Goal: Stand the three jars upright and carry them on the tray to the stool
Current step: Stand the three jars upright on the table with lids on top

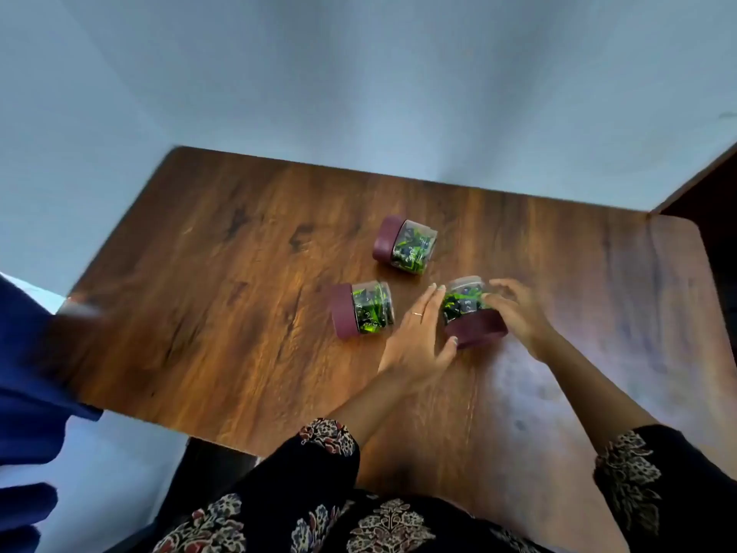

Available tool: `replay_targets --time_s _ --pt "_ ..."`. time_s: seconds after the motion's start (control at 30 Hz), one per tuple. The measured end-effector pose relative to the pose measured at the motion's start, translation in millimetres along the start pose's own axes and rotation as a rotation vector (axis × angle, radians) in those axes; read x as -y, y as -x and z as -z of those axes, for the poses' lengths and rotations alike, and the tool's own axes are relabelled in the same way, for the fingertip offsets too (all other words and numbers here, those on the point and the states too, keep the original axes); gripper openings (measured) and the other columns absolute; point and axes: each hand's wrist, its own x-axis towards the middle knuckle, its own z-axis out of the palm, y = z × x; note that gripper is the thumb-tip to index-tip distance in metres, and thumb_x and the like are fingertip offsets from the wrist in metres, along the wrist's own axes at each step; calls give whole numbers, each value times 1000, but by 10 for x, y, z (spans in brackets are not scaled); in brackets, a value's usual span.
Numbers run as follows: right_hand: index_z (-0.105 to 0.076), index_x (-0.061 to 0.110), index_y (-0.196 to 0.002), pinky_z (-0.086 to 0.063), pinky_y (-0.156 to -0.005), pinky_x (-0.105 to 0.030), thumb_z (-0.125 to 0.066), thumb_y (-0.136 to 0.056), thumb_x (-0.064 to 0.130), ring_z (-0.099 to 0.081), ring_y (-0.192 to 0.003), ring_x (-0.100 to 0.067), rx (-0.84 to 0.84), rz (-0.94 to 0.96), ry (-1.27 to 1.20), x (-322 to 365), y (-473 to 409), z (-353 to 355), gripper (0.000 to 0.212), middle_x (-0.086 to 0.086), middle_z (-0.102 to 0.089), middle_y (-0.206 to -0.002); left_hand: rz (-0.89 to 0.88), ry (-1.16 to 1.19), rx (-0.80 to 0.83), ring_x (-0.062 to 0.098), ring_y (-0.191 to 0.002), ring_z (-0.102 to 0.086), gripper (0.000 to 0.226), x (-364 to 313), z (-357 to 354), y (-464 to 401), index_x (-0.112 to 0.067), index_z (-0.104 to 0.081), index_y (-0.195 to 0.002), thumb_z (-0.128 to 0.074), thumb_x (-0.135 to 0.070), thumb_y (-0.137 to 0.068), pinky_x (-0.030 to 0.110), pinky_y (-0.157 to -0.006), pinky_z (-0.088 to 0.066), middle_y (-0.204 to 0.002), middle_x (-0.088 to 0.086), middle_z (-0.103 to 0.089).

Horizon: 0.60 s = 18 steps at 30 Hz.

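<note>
Three clear jars with maroon lids and green and dark contents lie on their sides on the wooden table (pixel 207 273). The far jar (pixel 406 246) and the left jar (pixel 365 309) lie alone, lids pointing left. The near jar (pixel 470 313) points its lid toward me. My left hand (pixel 418 337) presses against its left side, thumb at the lid. My right hand (pixel 518 313) cups its right side, fingers curled over the clear body. Together the two hands clasp this jar. No tray or stool is in view.
A light blue wall stands behind the table. A dark wooden piece (pixel 702 185) juts in at the upper right. Blue fabric (pixel 28 373) hangs at the table's left edge. My patterned dark sleeves cover the near edge.
</note>
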Motion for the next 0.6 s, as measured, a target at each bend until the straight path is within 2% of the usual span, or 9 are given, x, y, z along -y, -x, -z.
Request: replay_targets --time_s 0.07,0.13,0.23,0.3,0.4,0.5,0.6 --pt "-60 18 -113 -48 -79 -27 -67 -80 16 -58 -96 -20 86 -67 -126 48 -36 34 33 -13 -59 -122 56 74 73 15 -148 -18 83 -6 -97 -25 -21 -9 -154 -54 -39 -87 38 -115 -30 -163 -3 -9" --pt "-56 15 -123 -41 -65 -19 -64 -85 10 -56 -87 -13 164 -100 -163 64 -77 74 39 -10 -54 -120 160 145 114 15 -149 -11 92 -25 -189 -45 -21 -4 -154 -60 -41 -84 35 -118 -23 -163 -1 -3" --pt "-52 20 -130 -44 -65 -20 -65 -86 13 -58 -101 -17 235 -123 -223 90 -123 96 47 -5 -50 -125 341 293 140 11 -150 3 108 -13 -287 -115 -21 6 -153 -68 -45 -78 30 -120 -10 -163 1 4" --pt "-53 20 -130 -47 -59 -15 -65 -86 13 -60 -95 -11 283 -142 -244 103 -161 97 47 -2 -55 -122 384 320 176 10 -150 3 111 4 -310 -146 -21 8 -153 -70 -48 -78 29 -120 -8 -163 1 2" --pt "-58 23 -123 -45 -51 -10 -66 -86 19 -58 -80 -2 339 -161 -211 138 -194 88 39 3 -61 -108 415 352 198 12 -149 -9 108 9 -319 -163 -21 7 -153 -67 -49 -81 25 -118 -13 -163 0 -9" --pt "-63 29 -103 -43 -54 -20 -65 -85 30 -58 -76 -6 388 -206 -163 158 -250 86 18 5 -63 -95 463 410 201 16 -144 -27 102 -9 -323 -194 -23 11 -153 -61 -50 -85 20 -109 -23 -159 5 -23" --pt "-63 25 -97 -43 -41 -13 -61 -87 38 -56 -69 -8 400 -202 -129 196 -269 71 17 3 -62 -88 500 418 183 20 -138 -38 92 -75 -317 -195 -23 13 -152 -51 -50 -91 20 -101 -28 -155 9 -32"
